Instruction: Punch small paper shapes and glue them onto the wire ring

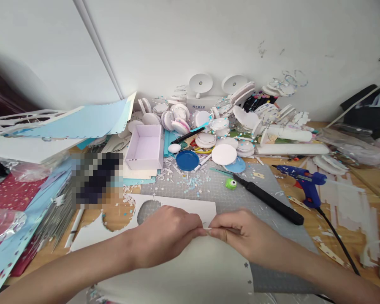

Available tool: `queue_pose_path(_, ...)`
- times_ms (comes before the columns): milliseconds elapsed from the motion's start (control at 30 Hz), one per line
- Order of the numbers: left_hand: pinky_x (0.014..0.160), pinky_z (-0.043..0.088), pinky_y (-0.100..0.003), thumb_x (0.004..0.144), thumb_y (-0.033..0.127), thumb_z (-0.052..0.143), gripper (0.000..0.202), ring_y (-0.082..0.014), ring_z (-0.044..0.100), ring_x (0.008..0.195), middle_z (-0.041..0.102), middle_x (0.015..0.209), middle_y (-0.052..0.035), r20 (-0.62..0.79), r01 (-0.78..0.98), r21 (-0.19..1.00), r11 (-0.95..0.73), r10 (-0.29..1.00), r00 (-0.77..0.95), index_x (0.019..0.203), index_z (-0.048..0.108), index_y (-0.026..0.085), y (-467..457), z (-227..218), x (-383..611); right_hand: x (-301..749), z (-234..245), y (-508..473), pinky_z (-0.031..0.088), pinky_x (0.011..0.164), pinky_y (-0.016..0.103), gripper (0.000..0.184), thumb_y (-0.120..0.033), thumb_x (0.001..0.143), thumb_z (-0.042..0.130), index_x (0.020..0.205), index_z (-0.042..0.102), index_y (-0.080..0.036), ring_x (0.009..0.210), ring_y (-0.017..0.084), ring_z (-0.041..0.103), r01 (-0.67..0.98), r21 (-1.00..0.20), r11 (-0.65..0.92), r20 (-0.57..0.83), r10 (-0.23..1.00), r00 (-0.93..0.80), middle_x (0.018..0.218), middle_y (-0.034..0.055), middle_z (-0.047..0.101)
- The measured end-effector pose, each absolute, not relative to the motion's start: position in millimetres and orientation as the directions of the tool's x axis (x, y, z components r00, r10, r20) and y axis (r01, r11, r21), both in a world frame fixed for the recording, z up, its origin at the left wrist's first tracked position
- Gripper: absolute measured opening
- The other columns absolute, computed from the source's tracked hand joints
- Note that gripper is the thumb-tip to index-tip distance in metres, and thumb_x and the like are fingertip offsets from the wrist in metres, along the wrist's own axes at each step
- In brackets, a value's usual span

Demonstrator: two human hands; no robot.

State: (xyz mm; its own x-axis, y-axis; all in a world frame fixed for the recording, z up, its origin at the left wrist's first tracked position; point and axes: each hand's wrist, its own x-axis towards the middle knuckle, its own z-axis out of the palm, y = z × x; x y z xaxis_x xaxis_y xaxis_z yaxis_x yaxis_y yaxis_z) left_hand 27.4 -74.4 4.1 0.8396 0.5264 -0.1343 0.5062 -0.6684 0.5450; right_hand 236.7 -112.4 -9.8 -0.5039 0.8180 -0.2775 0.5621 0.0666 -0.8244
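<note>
My left hand [167,232] and my right hand [250,234] meet at the middle of the view, fingertips almost touching. Both are closed in a pinch on the far edge of a pale cream sheet of paper [190,274]. The sheet bends toward me, with small flower-shaped holes punched along its right edge. Beyond and partly under my hands lies a white board [196,205] with round openings cut out of it. A grey cutting mat [272,270] is beneath. What my fingertips press together exactly is hidden.
A black-handled tool with a thin blade [272,200] and a blue glue gun [307,181] with a cord lie right. Behind are a lilac box [145,147], a blue disc [187,160], a green frog-like piece [231,183] and piled white discs [224,154]. Coloured sheets [82,120] stack left.
</note>
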Motion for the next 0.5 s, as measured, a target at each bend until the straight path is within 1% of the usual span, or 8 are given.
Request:
queue_pose_path(67, 0.055, 0.036, -0.022, 0.096, 0.026, 0.039, 0.03, -0.0145, 0.059, 0.06, 0.066, 0.068, -0.0021, -0.127, 0.519, 0.59, -0.619, 0.563, 0.817, 0.084, 0.063, 0.016, -73.2, 3.5, 25.0, 239.0, -5.1, -110.0, 0.042, 0.062, 0.022, 0.027, -0.038, 0.089, 0.046, 0.086, 0.066, -0.02, 0.073, 0.014, 0.058, 0.522, -0.852, 0.043, -0.268, 0.82, -0.506, 0.078, 0.0007, 0.065)
queue_pose_path(133, 0.056, 0.038, -0.021, 0.097, 0.027, 0.036, 0.03, -0.0123, 0.057, 0.061, 0.064, 0.069, -0.0002, -0.126, 0.546, 0.661, -0.515, 0.642, 0.757, 0.085, 0.062, 0.017, -72.2, 2.1, 21.1, 243.3, -3.5, -107.1, 0.046, 0.07, 0.024, 0.022, -0.037, 0.085, 0.053, 0.095, 0.063, -0.02, 0.083, 0.017, 0.06, 0.48, -0.877, -0.015, -0.269, 0.844, -0.464, 0.091, 0.0025, 0.066)
queue_pose_path(200, 0.057, 0.039, -0.02, 0.097, 0.031, 0.036, 0.03, -0.0112, 0.055, 0.062, 0.062, 0.07, 0.001, -0.135, 0.57, 0.705, -0.421, 0.71, 0.691, 0.085, 0.06, 0.018, -72.3, -0.7, 16.3, 249.1, -6.1, -103.2, 0.047, 0.066, 0.024, 0.022, -0.039, 0.084, 0.054, 0.092, 0.058, -0.019, 0.081, 0.017, 0.061, 0.43, -0.896, -0.106, -0.297, 0.865, -0.405, 0.09, 0.0034, 0.066)
queue_pose_path(267, 0.055, 0.038, -0.02, 0.094, 0.039, 0.042, 0.029, -0.0112, 0.053, 0.061, 0.06, 0.068, 0.0018, -0.149, 0.585, 0.704, -0.401, 0.723, 0.675, 0.082, 0.057, 0.018, -74.2, -5.0, 11.2, 256.0, -11.1, -98.1, 0.046, 0.058, 0.024, 0.024, -0.041, 0.086, 0.049, 0.084, 0.055, -0.018, 0.072, 0.016, 0.06, 0.418, -0.897, -0.145, -0.306, 0.885, -0.35, 0.08, 0.0028, 0.064)
queue_pose_path(333, 0.053, 0.036, -0.021, 0.093, 0.041, 0.044, 0.031, -0.0108, 0.05, 0.057, 0.056, 0.063, 0.0026, -0.174, 0.592, 0.674, -0.441, 0.685, 0.707, 0.075, 0.055, 0.017, -77.9, -9.8, 5.0, 264.5, -15.7, -91.8, 0.043, 0.055, 0.023, 0.026, -0.043, 0.086, 0.048, 0.075, 0.051, -0.019, 0.066, 0.015, 0.056, 0.498, -0.864, -0.077, -0.251, 0.922, -0.293, 0.07, 0.0006, 0.059)
queue_pose_path(400, 0.054, 0.037, -0.022, 0.096, 0.034, 0.037, 0.034, -0.0109, 0.05, 0.056, 0.055, 0.061, 0.0021, -0.189, 0.588, 0.646, -0.486, 0.645, 0.741, 0.071, 0.054, 0.017, -82.5, -14.6, -3.9, 276.0, -17.3, -85.6, 0.039, 0.054, 0.024, 0.029, -0.043, 0.085, 0.048, 0.068, 0.045, -0.02, 0.062, 0.013, 0.051, 0.627, -0.779, 0.03, -0.157, 0.958, -0.241, 0.063, -0.0018, 0.051)
queue_pose_path(467, 0.061, 0.043, -0.023, 0.098, 0.025, 0.032, 0.033, -0.0125, 0.057, 0.064, 0.061, 0.07, -0.0004, -0.18, 0.581, 0.634, -0.509, 0.634, 0.752, 0.08, 0.058, 0.018, -87.4, -19.2, -15.9, 291.1, -14.9, -80.9, 0.037, 0.055, 0.025, 0.031, -0.042, 0.086, 0.045, 0.065, 0.043, -0.02, 0.06, 0.013, 0.047, 0.725, -0.681, 0.107, -0.086, 0.971, -0.224, 0.06, -0.0025, 0.046)
queue_pose_path(500, 0.068, 0.046, -0.023, 0.097, 0.022, 0.032, 0.029, -0.014, 0.06, 0.074, 0.065, 0.081, -0.0024, -0.166, 0.578, 0.633, -0.515, 0.639, 0.751, 0.089, 0.06, 0.019, -89.8, -21.5, -22.6, 299.6, -12.6, -79.6, 0.037, 0.055, 0.025, 0.03, -0.042, 0.087, 0.044, 0.066, 0.044, -0.02, 0.061, 0.014, 0.047, 0.757, -0.64, 0.132, -0.064, 0.973, -0.224, 0.061, -0.0021, 0.047)
